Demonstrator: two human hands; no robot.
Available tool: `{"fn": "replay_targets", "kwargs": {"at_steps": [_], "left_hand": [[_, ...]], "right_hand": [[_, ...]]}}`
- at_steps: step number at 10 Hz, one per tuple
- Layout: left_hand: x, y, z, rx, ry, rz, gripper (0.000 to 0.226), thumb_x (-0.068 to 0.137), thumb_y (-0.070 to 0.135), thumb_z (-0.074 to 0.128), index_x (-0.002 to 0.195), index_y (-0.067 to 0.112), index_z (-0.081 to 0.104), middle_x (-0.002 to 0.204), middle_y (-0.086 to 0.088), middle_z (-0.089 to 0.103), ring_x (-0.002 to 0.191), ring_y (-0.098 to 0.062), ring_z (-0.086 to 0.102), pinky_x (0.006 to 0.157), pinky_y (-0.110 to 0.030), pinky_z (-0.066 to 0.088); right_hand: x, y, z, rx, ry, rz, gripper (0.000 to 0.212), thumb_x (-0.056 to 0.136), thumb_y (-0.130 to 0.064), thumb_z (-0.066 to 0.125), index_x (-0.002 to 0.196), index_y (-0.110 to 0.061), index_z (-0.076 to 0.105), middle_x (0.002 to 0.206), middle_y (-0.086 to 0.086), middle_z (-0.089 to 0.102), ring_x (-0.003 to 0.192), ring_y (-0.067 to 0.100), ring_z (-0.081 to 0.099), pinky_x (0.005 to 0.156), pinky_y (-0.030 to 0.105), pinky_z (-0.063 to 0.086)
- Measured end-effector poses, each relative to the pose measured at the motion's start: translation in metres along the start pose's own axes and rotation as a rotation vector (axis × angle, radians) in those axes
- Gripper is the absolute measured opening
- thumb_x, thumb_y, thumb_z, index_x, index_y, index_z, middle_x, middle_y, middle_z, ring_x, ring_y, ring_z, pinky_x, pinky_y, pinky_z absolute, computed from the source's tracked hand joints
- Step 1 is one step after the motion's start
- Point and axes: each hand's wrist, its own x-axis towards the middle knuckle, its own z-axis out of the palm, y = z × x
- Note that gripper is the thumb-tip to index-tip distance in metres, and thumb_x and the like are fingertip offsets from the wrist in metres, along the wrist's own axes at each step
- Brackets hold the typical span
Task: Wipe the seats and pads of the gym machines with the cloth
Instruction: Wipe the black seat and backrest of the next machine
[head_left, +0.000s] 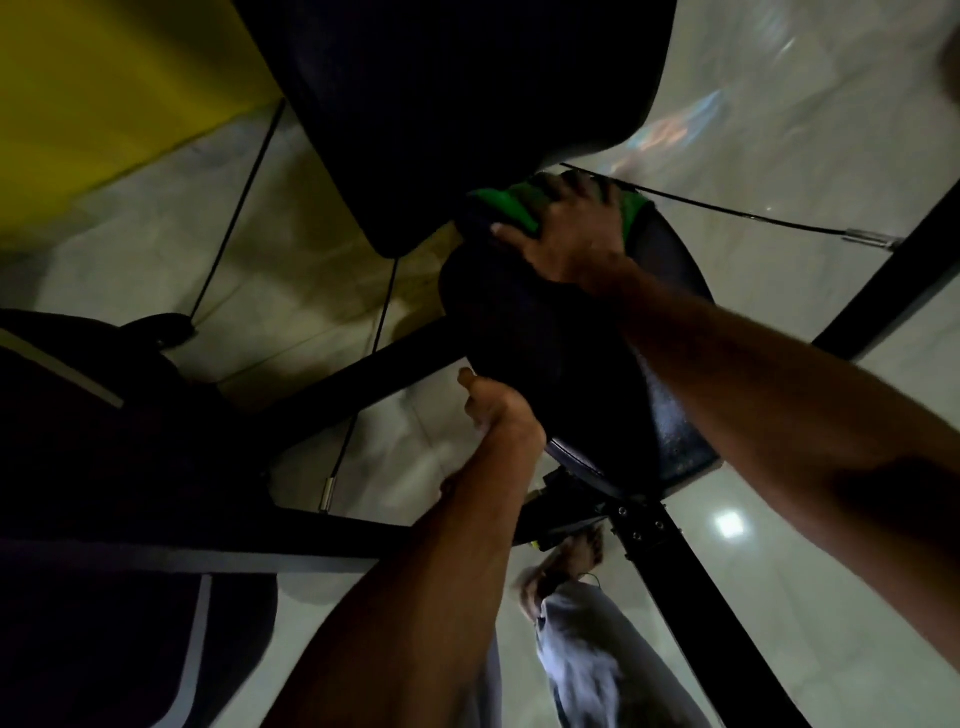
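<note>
Both hands are on the dark seat (545, 338): the right hand (566, 234) grips a bunched green cloth (511, 205), fingers bent over it, and presses it onto the seat's far end, while the left hand (498, 410) holds the seat's near left edge, thumb up against the rim and fingers tucked under it out of sight. Pale glossy floor (779, 104) spreads all around and below the seat. Beyond the seat's far end rises a big dark back pad (441, 104), its lower corner just beside the cloth. Left of that pad, well apart from the seat, stands a yellow panel (104, 93). Another dark padded part (78, 519) lies to the seat's near left. A black frame bar (363, 379) runs out leftward from under the seat. Below the seat's near end a grey trouser leg (587, 649) and a blurred foot (571, 556) show. A thin black cable (727, 210) stretches rightward from the seat's far end, and a second cable (358, 415) hangs left of the seat.
</note>
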Motion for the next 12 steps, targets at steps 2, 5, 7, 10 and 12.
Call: {"fn": "replay_targets", "kwargs": {"at_steps": [2, 5, 7, 10, 12], "left_hand": [[-0.013, 0.002, 0.002, 0.07, 0.079, 0.012, 0.067, 0.101, 0.052, 0.032, 0.147, 0.003, 0.042, 0.148, -0.022, 0.046, 0.133, -0.037, 0.048, 0.111, -0.048, 0.037], [-0.005, -0.009, -0.005, -0.006, -0.087, -0.009, 0.078, 0.083, 0.074, 0.042, 0.129, 0.012, 0.057, 0.128, -0.014, 0.06, 0.113, -0.036, 0.059, 0.099, -0.048, 0.047], [-0.031, 0.004, 0.001, 0.004, 0.04, 0.002, 0.059, 0.102, 0.048, 0.038, 0.144, 0.007, 0.046, 0.146, -0.019, 0.049, 0.131, -0.035, 0.049, 0.094, -0.034, 0.038], [-0.006, 0.004, -0.02, -0.169, -0.198, -0.242, 0.089, 0.089, 0.08, 0.022, 0.156, 0.022, 0.029, 0.16, -0.014, 0.031, 0.147, -0.037, 0.028, 0.121, -0.053, 0.019], [-0.032, 0.0, -0.049, 0.324, -0.381, -0.128, 0.073, 0.093, 0.075, 0.025, 0.142, 0.027, 0.051, 0.141, -0.011, 0.054, 0.124, -0.034, 0.053, 0.107, -0.055, 0.042]], "right_hand": [[-0.026, 0.047, -0.008, 0.059, 0.042, 0.334, 0.074, 0.098, -0.068, 0.037, 0.154, -0.019, 0.041, 0.164, 0.005, 0.028, 0.139, 0.04, 0.036, 0.109, 0.059, 0.03], [-0.225, -0.015, 0.03, -0.027, 0.04, 0.032, 0.074, 0.094, -0.065, 0.051, 0.159, -0.044, 0.024, 0.171, 0.001, 0.012, 0.152, 0.035, 0.025, 0.115, 0.061, 0.023], [-0.199, 0.047, 0.017, 0.024, 0.15, 0.195, 0.068, 0.09, -0.072, 0.045, 0.153, -0.047, 0.036, 0.167, -0.003, 0.027, 0.143, 0.034, 0.036, 0.108, 0.055, 0.034], [-0.228, 0.044, 0.037, 0.366, 0.404, 0.763, 0.072, 0.091, -0.072, 0.049, 0.152, -0.033, 0.045, 0.159, 0.011, 0.042, 0.137, 0.038, 0.046, 0.106, 0.054, 0.044], [-0.303, -0.021, 0.064, 0.551, 0.45, 0.713, 0.08, 0.095, -0.059, 0.057, 0.159, -0.018, 0.033, 0.168, 0.023, 0.007, 0.154, 0.042, 0.012, 0.125, 0.054, 0.014]]}}
